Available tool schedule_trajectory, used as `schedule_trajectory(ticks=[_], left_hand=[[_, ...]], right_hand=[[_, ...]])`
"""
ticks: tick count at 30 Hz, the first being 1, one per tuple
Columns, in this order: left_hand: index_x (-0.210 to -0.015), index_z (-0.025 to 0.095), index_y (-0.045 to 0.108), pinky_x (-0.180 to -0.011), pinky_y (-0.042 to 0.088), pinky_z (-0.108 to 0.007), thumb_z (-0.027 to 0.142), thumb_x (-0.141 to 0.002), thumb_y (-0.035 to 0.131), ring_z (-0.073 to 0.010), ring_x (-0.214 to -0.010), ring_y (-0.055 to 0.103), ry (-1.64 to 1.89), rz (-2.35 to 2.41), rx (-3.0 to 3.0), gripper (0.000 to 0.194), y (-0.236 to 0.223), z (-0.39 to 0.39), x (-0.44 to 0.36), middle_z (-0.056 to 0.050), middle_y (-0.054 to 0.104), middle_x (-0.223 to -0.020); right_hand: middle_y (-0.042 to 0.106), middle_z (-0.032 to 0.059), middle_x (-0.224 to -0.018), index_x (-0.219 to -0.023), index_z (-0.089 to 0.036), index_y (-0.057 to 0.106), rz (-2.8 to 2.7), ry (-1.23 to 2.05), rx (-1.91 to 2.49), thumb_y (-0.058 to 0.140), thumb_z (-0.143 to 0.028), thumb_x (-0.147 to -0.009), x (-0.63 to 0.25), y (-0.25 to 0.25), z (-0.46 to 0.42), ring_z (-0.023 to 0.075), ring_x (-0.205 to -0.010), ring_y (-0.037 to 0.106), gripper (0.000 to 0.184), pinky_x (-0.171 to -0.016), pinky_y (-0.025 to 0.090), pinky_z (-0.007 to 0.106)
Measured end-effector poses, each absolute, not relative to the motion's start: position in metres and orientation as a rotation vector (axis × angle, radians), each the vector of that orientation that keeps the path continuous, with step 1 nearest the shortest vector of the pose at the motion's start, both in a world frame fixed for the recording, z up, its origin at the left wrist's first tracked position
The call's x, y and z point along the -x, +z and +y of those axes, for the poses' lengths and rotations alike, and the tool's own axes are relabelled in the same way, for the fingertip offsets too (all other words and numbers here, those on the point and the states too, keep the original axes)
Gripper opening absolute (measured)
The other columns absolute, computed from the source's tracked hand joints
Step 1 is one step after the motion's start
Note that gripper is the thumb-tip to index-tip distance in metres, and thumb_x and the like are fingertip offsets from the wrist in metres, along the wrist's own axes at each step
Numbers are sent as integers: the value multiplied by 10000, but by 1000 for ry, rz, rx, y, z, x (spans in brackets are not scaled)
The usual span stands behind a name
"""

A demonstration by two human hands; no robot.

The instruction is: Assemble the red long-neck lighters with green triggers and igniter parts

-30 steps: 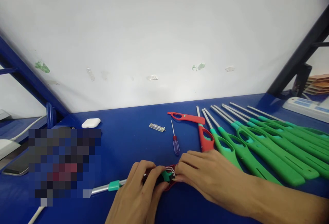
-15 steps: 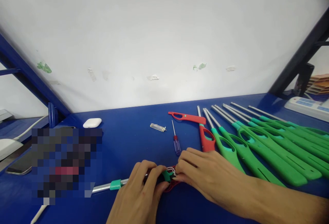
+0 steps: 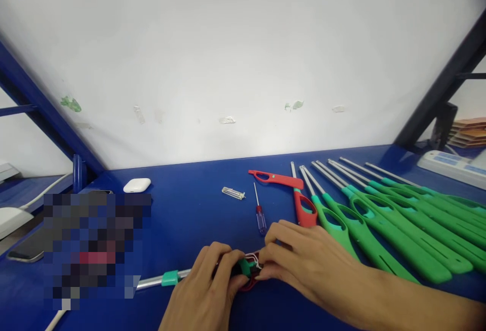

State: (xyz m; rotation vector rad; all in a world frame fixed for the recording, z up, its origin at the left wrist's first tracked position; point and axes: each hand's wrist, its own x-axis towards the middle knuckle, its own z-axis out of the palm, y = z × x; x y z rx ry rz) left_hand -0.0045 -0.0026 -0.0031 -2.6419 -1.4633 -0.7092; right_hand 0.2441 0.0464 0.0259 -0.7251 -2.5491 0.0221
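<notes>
On a blue desk (image 3: 182, 224), a small white case (image 3: 137, 185) lay at the far left. Nearer, a metal tube (image 3: 150, 282) with a teal collar (image 3: 169, 278) ran rightward under the person's left hand (image 3: 205, 285). That hand came up from the bottom edge, back upward, fingers bent and closed over a red casing (image 3: 248, 285), its thumb and forefinger gripping around a teal part (image 3: 246, 267) there. The casing sat low in the middle, between both hands, white wires (image 3: 253, 256) looping at its right end. Beyond it lay a clear piece (image 3: 233, 193), then a screwdriver (image 3: 260, 218), tip pointing away. The right hand (image 3: 299, 252) reached in from the right edge, forearm slanting, knuckles up, fingers curled and nearly closed, tips at the wires; whether they pinched anything cannot be told. Behind its knuckles lay red handle pieces (image 3: 307, 212), and farther right, a fanned row of green-handled lighters (image 3: 397, 227).
</notes>
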Motion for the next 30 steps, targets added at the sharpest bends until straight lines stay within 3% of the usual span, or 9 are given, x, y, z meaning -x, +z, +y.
schedule_trajectory(ticks=[6, 14, 23, 30], left_hand=[[-1272, 281, 597, -806, 659, -275, 222, -1119, 415, -181, -1005, 766, -679, -1392, 2673, 246, -4, -1, 8, -32, 718, -1169], [-1259, 299, 648, -820, 655, -277, 273, -1134, 425, -173, -997, 759, -667, -1375, 2679, 257, -2, -2, 8, -22, 721, -1172], [-1187, 313, 737, -740, 643, -242, 440, -1086, 544, -192, -951, 734, -872, -1430, 2467, 253, 12, 4, -17, -34, 708, -1027], [-1222, 303, 713, -684, 629, -213, 349, -1103, 505, -162, -867, 743, -853, -1393, 2520, 244, 6, 0, -6, -22, 709, -1028]], right_hand=[[674, -7, -903, -963, -214, 673, -2519, 8, 699, 579, -407, -1107, -243, 27, 47, 169, -747, 595, 259, -517, 309, 329], [647, -16, -834, -897, -200, 595, -2483, -7, 745, 422, -461, -1150, -239, 24, 46, 155, -664, 579, 403, -489, 261, 344], [656, -23, -878, -908, -210, 614, -2594, 48, 691, 709, -327, -1048, -245, 26, 46, 167, -729, 587, 206, -540, 290, 338], [660, -27, -868, -897, -206, 640, -2568, 89, 668, 737, -338, -1028, -246, 23, 48, 154, -724, 593, 210, -555, 324, 323]])
